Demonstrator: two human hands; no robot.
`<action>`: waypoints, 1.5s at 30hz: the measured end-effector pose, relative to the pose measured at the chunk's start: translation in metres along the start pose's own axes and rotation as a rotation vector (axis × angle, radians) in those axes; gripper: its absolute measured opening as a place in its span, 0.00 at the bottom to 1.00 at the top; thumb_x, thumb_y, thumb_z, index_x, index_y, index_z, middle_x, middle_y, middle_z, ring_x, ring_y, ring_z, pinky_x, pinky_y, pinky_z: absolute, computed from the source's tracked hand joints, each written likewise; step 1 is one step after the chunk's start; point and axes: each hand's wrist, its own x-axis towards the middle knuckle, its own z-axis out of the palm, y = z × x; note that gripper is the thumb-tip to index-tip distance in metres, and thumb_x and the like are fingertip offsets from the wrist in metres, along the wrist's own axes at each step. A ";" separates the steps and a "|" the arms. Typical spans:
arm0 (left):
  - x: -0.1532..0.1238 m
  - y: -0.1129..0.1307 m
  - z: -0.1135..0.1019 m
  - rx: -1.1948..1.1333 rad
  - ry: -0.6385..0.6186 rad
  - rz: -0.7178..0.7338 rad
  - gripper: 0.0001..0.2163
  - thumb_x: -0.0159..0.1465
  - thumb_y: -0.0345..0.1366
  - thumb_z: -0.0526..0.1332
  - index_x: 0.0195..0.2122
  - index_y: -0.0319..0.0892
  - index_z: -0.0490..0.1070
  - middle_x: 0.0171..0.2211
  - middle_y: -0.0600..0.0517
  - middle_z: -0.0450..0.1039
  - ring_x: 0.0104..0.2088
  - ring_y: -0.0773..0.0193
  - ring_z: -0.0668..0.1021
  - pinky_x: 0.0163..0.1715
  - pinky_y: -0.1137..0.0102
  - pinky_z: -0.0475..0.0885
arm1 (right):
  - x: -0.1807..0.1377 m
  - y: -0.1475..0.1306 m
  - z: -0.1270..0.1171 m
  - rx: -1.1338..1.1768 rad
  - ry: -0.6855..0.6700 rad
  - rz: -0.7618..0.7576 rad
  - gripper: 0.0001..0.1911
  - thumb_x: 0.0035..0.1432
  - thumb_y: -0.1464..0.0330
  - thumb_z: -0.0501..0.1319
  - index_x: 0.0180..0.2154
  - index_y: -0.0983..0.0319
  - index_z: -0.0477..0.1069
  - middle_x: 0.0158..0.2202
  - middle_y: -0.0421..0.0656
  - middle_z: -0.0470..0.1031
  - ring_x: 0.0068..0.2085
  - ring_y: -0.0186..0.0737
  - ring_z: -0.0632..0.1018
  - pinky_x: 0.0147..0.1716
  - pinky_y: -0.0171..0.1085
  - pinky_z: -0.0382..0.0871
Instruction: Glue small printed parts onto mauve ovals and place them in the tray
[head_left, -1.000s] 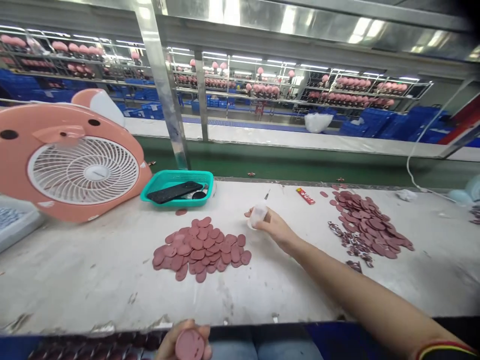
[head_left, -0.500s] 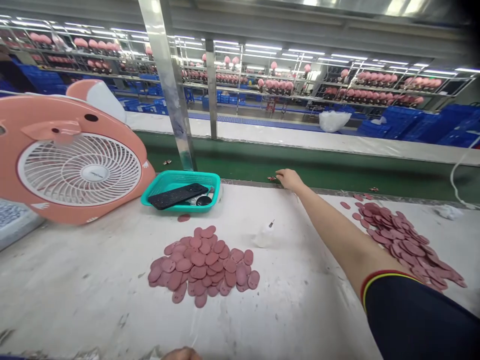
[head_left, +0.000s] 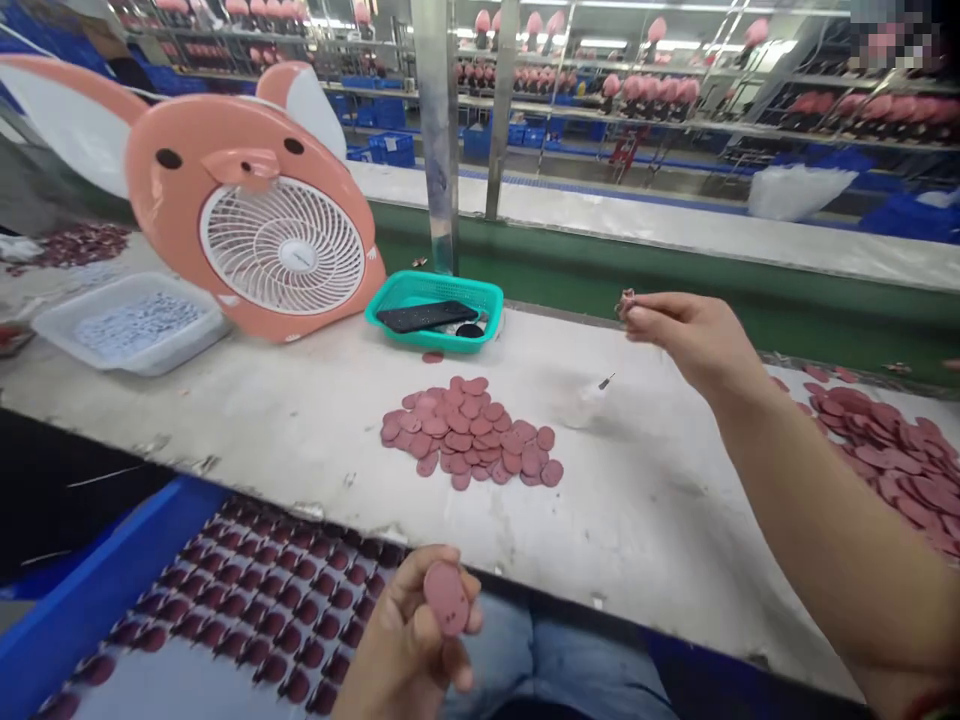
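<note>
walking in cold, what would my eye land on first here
The pink pig-shaped fan stands out first, at the left of the white bench. Next come the heaps of pink discs at centre and right. Close up, the left hand holds a disc above rows of dark discs, while the right hand pinches a small scrap.

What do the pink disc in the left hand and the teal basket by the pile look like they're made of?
The pink disc held in the left hand looks like rubber or soft plastic: its face is matte, with no shine, though the look can't settle which. The teal basket looks like moulded plastic, with even colour and a slight gloss on its rim.
</note>
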 end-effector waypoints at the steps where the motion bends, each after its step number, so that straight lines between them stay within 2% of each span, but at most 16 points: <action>1: -0.005 0.000 0.004 -0.002 -0.004 -0.006 0.24 0.35 0.46 0.82 0.33 0.43 0.83 0.25 0.53 0.79 0.23 0.68 0.79 0.15 0.81 0.71 | -0.029 -0.015 0.005 0.039 -0.044 -0.018 0.10 0.61 0.62 0.70 0.43 0.59 0.81 0.43 0.42 0.82 0.41 0.39 0.82 0.43 0.38 0.80; 3: -0.013 0.001 0.007 0.005 -0.002 -0.029 0.23 0.36 0.46 0.83 0.32 0.43 0.83 0.25 0.53 0.80 0.23 0.68 0.79 0.17 0.80 0.72 | -0.088 -0.044 0.019 0.198 -0.235 -0.094 0.08 0.55 0.62 0.74 0.36 0.58 0.83 0.35 0.42 0.84 0.34 0.39 0.83 0.34 0.37 0.81; 5: -0.020 0.000 0.006 0.018 -0.003 -0.053 0.23 0.36 0.46 0.83 0.32 0.44 0.84 0.25 0.54 0.80 0.24 0.69 0.79 0.19 0.80 0.73 | -0.139 -0.069 0.035 0.331 -0.465 -0.118 0.04 0.57 0.65 0.72 0.36 0.57 0.83 0.34 0.42 0.84 0.35 0.40 0.84 0.34 0.37 0.81; 7: -0.024 -0.002 0.003 0.043 -0.007 -0.061 0.23 0.35 0.46 0.83 0.32 0.44 0.84 0.25 0.54 0.79 0.24 0.68 0.79 0.19 0.79 0.73 | -0.175 -0.085 0.049 0.377 -0.567 -0.143 0.04 0.58 0.68 0.72 0.38 0.58 0.83 0.34 0.42 0.84 0.33 0.38 0.83 0.33 0.35 0.80; 10: -0.029 -0.005 -0.001 0.071 -0.027 -0.045 0.24 0.35 0.48 0.82 0.32 0.43 0.84 0.24 0.55 0.77 0.24 0.68 0.78 0.20 0.78 0.74 | -0.198 -0.095 0.060 0.367 -0.613 -0.217 0.06 0.59 0.69 0.72 0.41 0.58 0.83 0.32 0.41 0.82 0.30 0.35 0.81 0.31 0.32 0.78; 15: -0.033 -0.008 -0.004 0.088 -0.083 -0.054 0.23 0.37 0.49 0.82 0.32 0.42 0.84 0.22 0.55 0.75 0.24 0.69 0.76 0.21 0.78 0.75 | -0.201 -0.096 0.060 0.309 -0.642 -0.277 0.07 0.60 0.70 0.71 0.42 0.58 0.83 0.31 0.40 0.81 0.30 0.33 0.81 0.31 0.30 0.76; 22: -0.034 -0.012 -0.009 0.083 -0.136 -0.073 0.24 0.39 0.49 0.81 0.33 0.41 0.82 0.27 0.53 0.79 0.24 0.70 0.77 0.22 0.79 0.75 | -0.204 -0.100 0.058 0.248 -0.674 -0.351 0.07 0.61 0.71 0.71 0.42 0.58 0.82 0.32 0.40 0.82 0.31 0.34 0.81 0.32 0.31 0.75; 31: -0.035 -0.013 -0.012 0.062 -0.132 -0.081 0.22 0.41 0.48 0.81 0.33 0.42 0.83 0.24 0.56 0.75 0.24 0.70 0.77 0.21 0.79 0.76 | -0.199 -0.106 0.055 0.183 -0.736 -0.473 0.07 0.63 0.72 0.68 0.43 0.58 0.81 0.32 0.40 0.82 0.32 0.33 0.81 0.33 0.30 0.74; 38: -0.025 -0.022 -0.029 0.031 -0.224 -0.079 0.19 0.44 0.47 0.80 0.34 0.44 0.84 0.26 0.54 0.79 0.24 0.70 0.79 0.21 0.80 0.75 | -0.196 -0.110 0.053 0.121 -0.830 -0.489 0.06 0.64 0.75 0.67 0.43 0.67 0.81 0.33 0.45 0.81 0.34 0.34 0.80 0.35 0.31 0.72; 45: -0.034 -0.018 -0.020 0.011 -0.207 -0.063 0.21 0.39 0.46 0.82 0.33 0.45 0.84 0.24 0.55 0.79 0.23 0.70 0.78 0.21 0.80 0.72 | -0.198 -0.115 0.055 0.139 -0.833 -0.561 0.07 0.64 0.77 0.66 0.44 0.66 0.80 0.35 0.45 0.81 0.35 0.34 0.79 0.37 0.30 0.72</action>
